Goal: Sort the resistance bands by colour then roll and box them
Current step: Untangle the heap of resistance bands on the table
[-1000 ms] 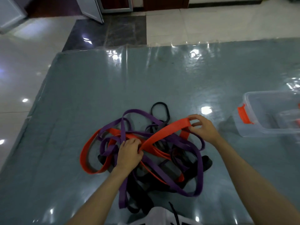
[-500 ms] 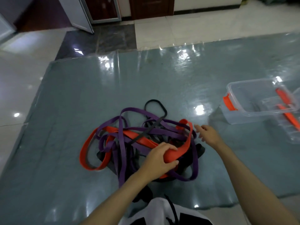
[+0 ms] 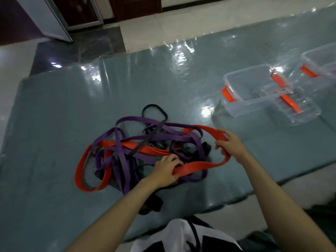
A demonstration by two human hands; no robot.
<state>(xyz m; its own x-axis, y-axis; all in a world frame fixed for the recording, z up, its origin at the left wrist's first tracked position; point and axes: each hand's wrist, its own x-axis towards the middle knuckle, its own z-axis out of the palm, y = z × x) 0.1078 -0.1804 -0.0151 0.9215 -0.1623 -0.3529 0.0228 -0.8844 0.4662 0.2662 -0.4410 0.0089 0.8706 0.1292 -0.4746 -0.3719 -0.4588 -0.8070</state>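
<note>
Half a second before, only your left hand had the red band; your right hand hung just beside the pile with relaxed fingers. At this moment both hands gripped it: the left grip was curled over the band at the pile's near edge, the right grip pinched the loop's far bend, and the stretch between them lay drawn out to the right, mostly clear of the tangle. Its other end was still threaded under the purple bands and a black band, so I judge the first red one was only part freed and the sorting barely begun. A second red loop lay on the pile's left side.

The pile sat on the grey mat, near its front edge, close to your knees. Bare mat lay to the left and beyond the pile. To the right, well apart, stood a clear box with a lid touching it and another box behind. The strip between your right hand and that box gave room to lay the red band out.
</note>
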